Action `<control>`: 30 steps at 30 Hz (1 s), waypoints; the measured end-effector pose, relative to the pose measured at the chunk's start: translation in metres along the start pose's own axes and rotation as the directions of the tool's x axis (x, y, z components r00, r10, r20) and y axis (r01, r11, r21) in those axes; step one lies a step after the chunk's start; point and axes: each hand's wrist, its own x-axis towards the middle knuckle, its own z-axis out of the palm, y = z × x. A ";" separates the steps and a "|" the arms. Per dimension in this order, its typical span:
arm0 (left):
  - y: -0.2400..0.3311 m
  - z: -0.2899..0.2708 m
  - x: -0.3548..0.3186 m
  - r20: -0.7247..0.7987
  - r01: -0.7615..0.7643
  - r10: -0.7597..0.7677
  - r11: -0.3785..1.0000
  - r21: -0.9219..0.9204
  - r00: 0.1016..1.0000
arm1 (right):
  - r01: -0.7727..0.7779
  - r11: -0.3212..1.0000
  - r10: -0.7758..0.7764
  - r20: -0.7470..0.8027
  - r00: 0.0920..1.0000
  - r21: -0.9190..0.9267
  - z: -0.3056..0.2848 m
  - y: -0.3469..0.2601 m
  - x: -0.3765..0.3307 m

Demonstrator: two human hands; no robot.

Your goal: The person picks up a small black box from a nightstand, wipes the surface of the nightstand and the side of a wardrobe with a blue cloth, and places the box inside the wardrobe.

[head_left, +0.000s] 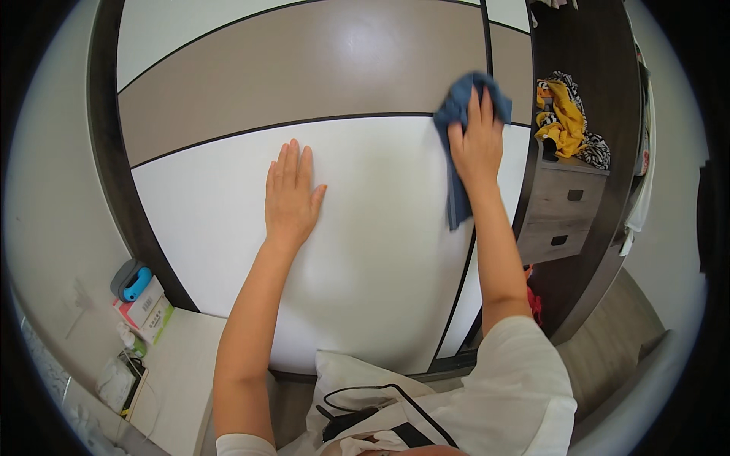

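Note:
A wardrobe sliding door (365, 197) fills the middle of the view, with white panels, a taupe band and thin black strips. My left hand (291, 194) lies flat on the white panel, fingers stretched upward and nothing in it. Farther right and higher, my right hand (479, 144) presses a blue cloth (458, 102) against the door near its dark vertical edge. Part of the cloth bunches above my fingers, and a loose end hangs down beside my wrist. The cloth and fingertips are slightly blurred.
At right the wardrobe stands open, with yellow and patterned clothes (563, 121) above grey wooden drawers (564, 205). A white cabinet (182, 357) at lower left carries boxes (148, 308), a blue and grey object (132, 281) and a small bottle (131, 342).

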 end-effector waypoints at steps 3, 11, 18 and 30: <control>-0.001 0.001 -0.001 0.014 0.010 -0.010 1.000 0.005 1.000 | 0.034 0.999 -0.034 -0.113 0.993 -0.006 0.029 0.008 0.061; -0.001 -0.008 -0.004 0.012 -0.038 0.039 0.999 -0.022 0.999 | 0.068 0.994 -0.077 -0.098 0.992 -0.091 0.027 0.007 0.138; -0.013 -0.006 -0.044 0.078 0.010 -0.006 0.998 -0.054 0.997 | 0.038 0.999 -0.037 0.019 0.999 -0.039 0.008 0.001 -0.036; -0.027 -0.013 -0.084 0.208 -0.012 0.043 0.989 -0.148 0.977 | -0.157 0.987 0.157 0.530 0.833 -0.044 -0.057 0.015 -0.300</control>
